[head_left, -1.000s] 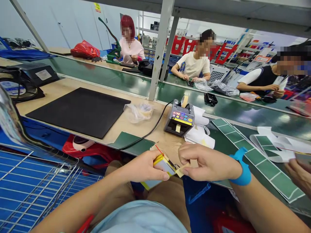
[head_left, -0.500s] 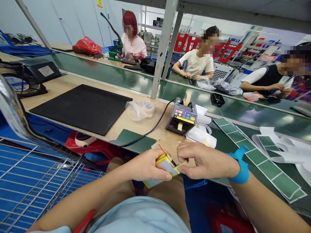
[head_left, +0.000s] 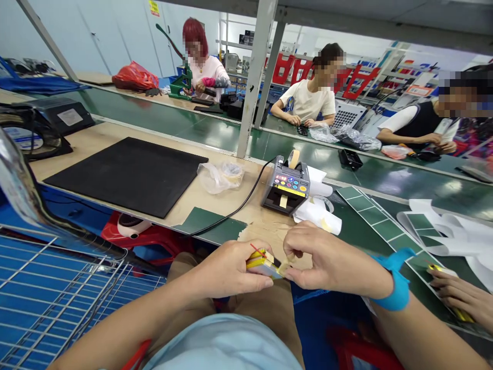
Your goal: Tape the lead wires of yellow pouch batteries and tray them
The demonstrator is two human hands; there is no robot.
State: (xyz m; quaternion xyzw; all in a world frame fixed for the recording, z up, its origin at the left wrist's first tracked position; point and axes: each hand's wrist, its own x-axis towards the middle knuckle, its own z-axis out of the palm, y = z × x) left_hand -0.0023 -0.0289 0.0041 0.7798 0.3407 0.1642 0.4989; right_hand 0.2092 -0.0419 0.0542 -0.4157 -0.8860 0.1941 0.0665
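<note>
My left hand (head_left: 241,270) is closed around a flat battery pack (head_left: 263,265) with yellow edging and a short red wire (head_left: 258,250) rising from its near end. Between the thumb and fingers of my right hand (head_left: 321,257) is a small strip of cream tape (head_left: 284,267), which reaches the corner of the pack beside a dark patch. Both hands are above my lap at the bench edge. Beyond them stands a tape dispenser (head_left: 287,186) with a tongue of tape (head_left: 284,201) sticking out of its front.
A black mat (head_left: 129,174) and a clear plastic bag (head_left: 220,176) lie on the bench. Sheets of green labels (head_left: 400,234) are at right, where another person's hand (head_left: 462,295) holds a yellow-edged pack. A wire rack (head_left: 57,303) stands at left. Several co-workers sit across the green belt.
The battery pack has been tilted, so its end faces up more. My right hand still pinches the tape at its corner. Another person's hand with a yellow-edged pack has come in at right.
</note>
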